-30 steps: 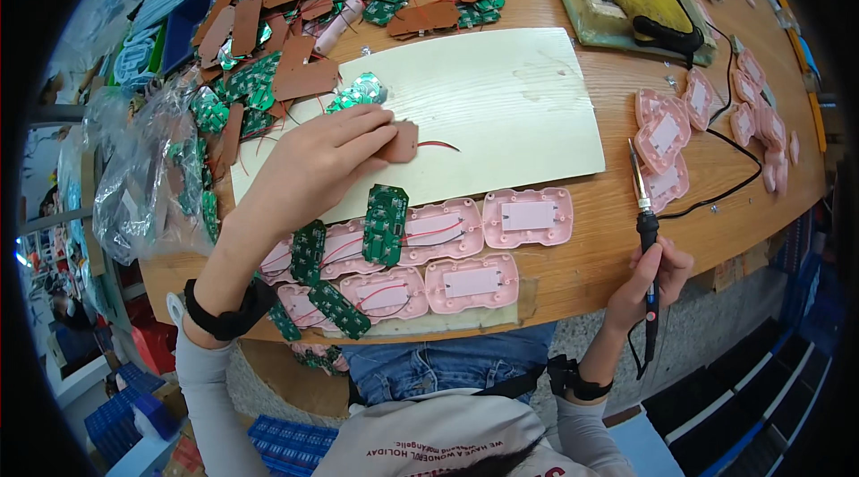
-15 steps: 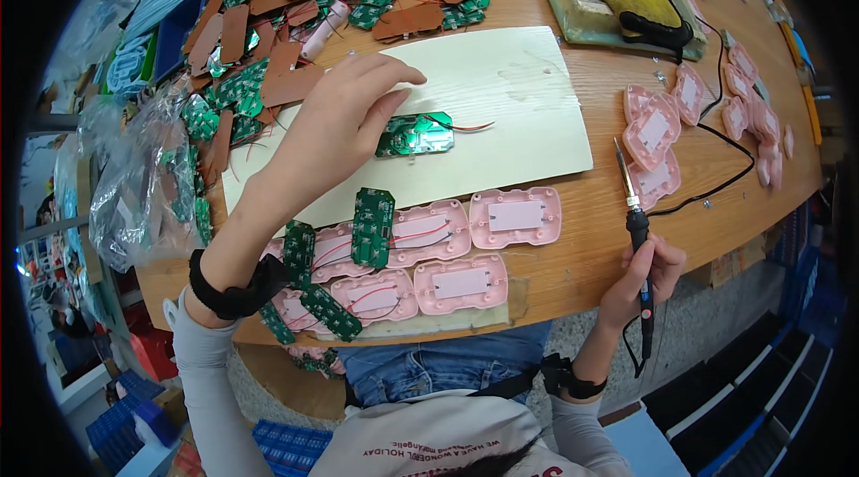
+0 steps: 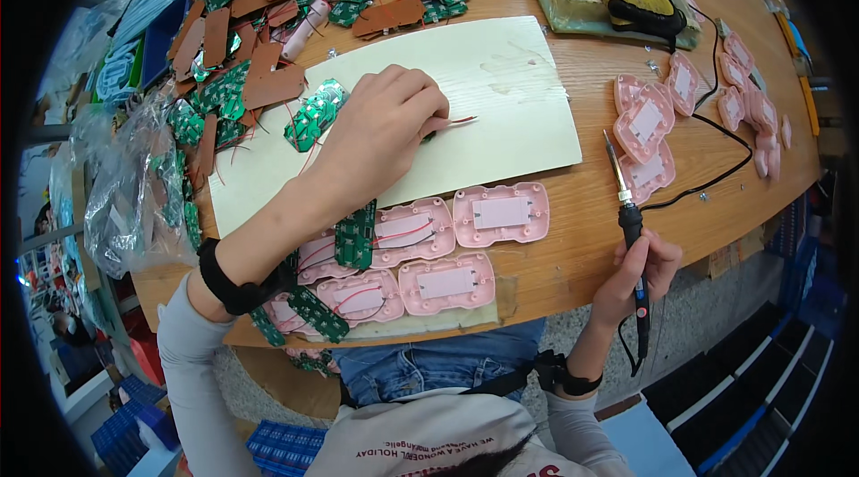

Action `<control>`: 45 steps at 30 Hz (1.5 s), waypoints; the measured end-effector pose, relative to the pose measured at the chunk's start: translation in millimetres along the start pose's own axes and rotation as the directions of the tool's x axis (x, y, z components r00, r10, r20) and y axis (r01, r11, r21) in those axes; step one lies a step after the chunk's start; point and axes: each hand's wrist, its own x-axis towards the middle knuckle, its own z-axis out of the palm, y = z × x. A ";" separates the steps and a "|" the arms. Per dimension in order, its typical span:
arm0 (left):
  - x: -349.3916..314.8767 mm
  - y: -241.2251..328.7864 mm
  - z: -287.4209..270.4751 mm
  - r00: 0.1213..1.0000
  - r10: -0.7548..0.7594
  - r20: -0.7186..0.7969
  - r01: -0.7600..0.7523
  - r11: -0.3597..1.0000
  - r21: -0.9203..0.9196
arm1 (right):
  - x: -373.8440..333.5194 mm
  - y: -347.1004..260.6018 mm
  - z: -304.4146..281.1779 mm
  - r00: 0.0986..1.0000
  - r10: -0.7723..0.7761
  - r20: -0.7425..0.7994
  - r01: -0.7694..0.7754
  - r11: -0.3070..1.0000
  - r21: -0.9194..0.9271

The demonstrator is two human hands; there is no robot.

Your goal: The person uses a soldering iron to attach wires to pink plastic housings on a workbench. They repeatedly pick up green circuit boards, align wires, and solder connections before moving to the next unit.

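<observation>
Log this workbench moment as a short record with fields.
left hand: pressed on a small green circuit board with red wires, on the pale wooden work board
right hand: holds a black-handled soldering iron, tip up, off the board
front edge: pink plastic shells
far left: heap of green and brown circuit boards

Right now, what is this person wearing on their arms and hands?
Both hands are bare, with no gloves. The left hand has a wide black band round the wrist, above a light grey sleeve pushed up the forearm. The right hand also has a black wrist strap and a matching grey sleeve.
</observation>
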 end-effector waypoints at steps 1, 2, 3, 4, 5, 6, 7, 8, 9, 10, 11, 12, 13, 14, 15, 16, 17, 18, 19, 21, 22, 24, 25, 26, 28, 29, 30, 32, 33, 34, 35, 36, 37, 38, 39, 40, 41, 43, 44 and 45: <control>-0.2 0.3 -1.9 1.000 -0.008 -0.007 0.008 1.000 -0.022 | 0.0 0.0 -0.4 1.000 0.002 0.005 -0.002 1.000 0.009; -0.4 0.6 -4.2 1.000 -0.016 -0.014 0.015 0.999 -0.044 | -0.1 0.0 -0.6 1.000 0.004 0.011 -0.005 1.000 0.019; -0.2 2.2 -6.8 0.995 -0.095 0.012 0.096 0.984 -0.148 | -0.2 -0.3 -1.0 1.000 0.009 0.009 -0.009 1.000 0.013; -0.2 4.8 -10.4 0.984 -0.171 0.046 0.177 0.952 -0.249 | -0.1 -1.1 -0.8 1.000 0.014 0.007 -0.014 1.000 0.007; -0.6 6.0 -12.0 0.967 -0.241 0.088 0.256 0.904 -0.344 | -0.2 -1.4 -1.0 1.000 0.019 0.005 -0.019 1.000 0.001; -3.1 5.8 -12.7 0.953 -0.279 0.116 0.302 0.863 -0.406 | -0.3 -1.7 -0.9 1.000 0.019 0.009 -0.019 1.000 -0.002; -5.8 5.4 -12.5 0.938 -0.314 0.147 0.346 0.815 -0.465 | -0.4 -1.9 -1.2 1.000 0.020 0.013 -0.020 1.000 -0.005; -7.9 5.3 -12.3 0.921 -0.346 0.180 0.387 0.761 -0.521 | -0.5 -2.0 -1.4 1.000 0.020 0.017 -0.020 1.000 -0.009; -9.8 5.8 -12.7 0.911 -0.363 0.194 0.407 0.729 -0.550 | -0.4 -2.0 -1.0 0.999 0.023 0.025 -0.023 1.000 0.005; -11.7 6.4 -13.2 0.901 -0.380 0.208 0.426 0.696 -0.578 | -0.4 -1.7 -0.4 0.999 0.025 0.033 -0.026 0.999 0.019; -13.4 7.1 -14.1 0.891 -0.395 0.222 0.444 0.661 -0.605 | -0.5 -1.9 0.2 0.999 0.028 0.041 -0.029 0.999 0.034; -13.0 7.5 -13.4 0.892 -0.391 0.226 0.446 0.689 -0.572 | -0.5 -2.1 0.1 0.999 0.032 0.037 -0.033 0.999 0.032; -12.1 8.4 -13.3 0.894 -0.386 0.229 0.447 0.715 -0.537 | -0.6 -2.5 0.3 0.999 0.036 0.034 -0.037 0.999 0.030; -11.4 9.2 -13.1 0.895 -0.382 0.232 0.447 0.741 -0.502 | -0.7 -2.9 0.3 0.999 0.040 0.031 -0.041 0.999 0.029; -11.2 10.0 -13.3 0.902 -0.377 0.213 0.432 0.752 -0.498 | -0.6 -2.8 0.3 0.999 0.036 0.031 -0.036 0.999 0.018; -10.9 10.4 -13.4 0.908 -0.371 0.194 0.417 0.763 -0.494 | -0.4 -2.4 0.1 0.999 0.031 0.031 -0.031 1.000 0.007; -11.0 10.7 -13.9 0.915 -0.365 0.175 0.402 0.774 -0.490 | -0.3 -2.2 0.2 0.999 0.026 0.031 -0.025 1.000 -0.005; -12.4 12.3 -16.0 0.912 -0.380 0.157 0.405 0.763 -0.504 | -0.8 -2.3 0.9 0.999 0.029 0.014 -0.029 1.000 -0.011; -14.1 14.3 -18.7 0.908 -0.395 0.140 0.407 0.752 -0.519 | -1.2 -2.4 2.0 0.999 0.033 -0.003 -0.033 0.999 -0.018; -18.4 13.0 -21.5 0.919 -0.369 0.136 0.383 0.764 -0.519 | -1.4 -2.5 3.2 0.999 0.032 -0.017 -0.033 0.999 -0.029; -21.3 9.3 -23.2 0.933 -0.327 0.150 0.357 0.787 -0.503 | -1.0 -2.6 3.2 1.000 0.028 -0.014 -0.028 0.999 -0.034; -26.0 7.3 -22.8 0.958 -0.239 0.158 0.286 0.831 -0.476 | -1.0 -1.5 1.0 0.999 0.035 0.000 -0.035 0.999 -0.016; -29.1 8.1 -21.4 0.969 -0.193 0.152 0.242 0.852 -0.464 | -1.4 0.1 -1.4 0.999 0.046 0.013 -0.046 0.999 0.007; -31.2 8.9 -20.6 0.978 -0.145 0.147 0.197 0.871 -0.450 | -1.7 0.8 -2.8 0.998 0.057 0.026 -0.058 0.998 0.030; -29.8 11.1 -19.7 0.990 -0.068 0.121 0.107 0.930 -0.353 | -1.8 0.8 -2.5 0.998 0.053 0.029 -0.054 0.998 0.037; -29.0 11.8 -19.0 0.993 -0.027 0.110 0.060 0.952 -0.301 | -1.8 0.9 -2.6 0.998 0.051 0.030 -0.052 0.998 0.040; -28.9 11.8 -18.8 0.995 -0.014 0.101 0.042 0.960 -0.277 | -1.7 1.3 -2.6 0.998 0.050 0.032 -0.051 0.998 0.044; -28.5 11.0 -17.8 0.996 0.013 0.084 0.006 0.974 -0.228 | -1.6 2.4 -3.1 0.998 0.047 0.034 -0.049 0.997 0.052; -29.6 8.7 -17.2 0.997 0.013 0.082 0.004 0.979 -0.205 | -1.7 2.3 -2.8 0.998 0.048 0.034 -0.050 0.997 0.055; -31.5 4.7 -16.3 0.997 0.013 0.081 0.002 0.983 -0.182 | -1.9 2.0 -2.4 0.998 0.048 0.034 -0.050 0.997 0.057; -32.6 2.6 -15.9 0.997 0.013 0.079 0.000 0.987 -0.159 | -1.9 1.8 -2.2 0.998 0.048 0.034 -0.050 0.997 0.059; -32.2 2.6 -16.1 0.995 -0.032 0.097 0.051 0.978 -0.201 | -2.0 2.0 -2.3 0.998 0.052 0.028 -0.054 0.997 0.055; -31.4 3.0 -17.2 0.990 -0.075 0.116 0.102 0.965 -0.242 | -1.9 2.0 -2.4 0.998 0.056 0.022 -0.057 0.997 0.050; -30.7 3.6 -18.5 0.984 -0.118 0.137 0.153 0.947 -0.281 | -2.0 2.2 -2.4 0.998 0.060 0.017 -0.061 0.997 0.046; -30.2 5.8 -19.5 0.980 -0.151 0.130 0.188 0.921 -0.340 | -1.9 2.3 -2.5 0.998 0.055 0.020 -0.056 0.998 0.042; -30.1 9.5 -20.1 0.975 -0.185 0.126 0.220 0.891 -0.398 | -1.7 2.6 -2.6 0.998 0.050 0.023 -0.051 0.998 0.039; -30.7 11.8 -20.4 0.968 -0.219 0.123 0.251 0.855 -0.454 | -1.5 2.7 -2.5 0.999 0.045 0.026 -0.046 0.998 0.036; -35.4 13.0 -20.1 0.960 -0.267 0.087 0.258 0.716 -0.648 | -1.4 1.0 -1.6 0.998 0.060 0.019 -0.060 0.997 0.041; -37.8 13.9 -20.7 0.953 -0.295 0.073 0.252 0.633 -0.732 | -1.3 0.1 -0.9 0.998 0.067 0.016 -0.068 0.997 0.045; -38.9 15.8 -23.5 0.948 -0.310 0.070 0.252 0.597 -0.762 | -1.3 0.3 -1.4 0.998 0.067 0.011 -0.068 0.997 0.047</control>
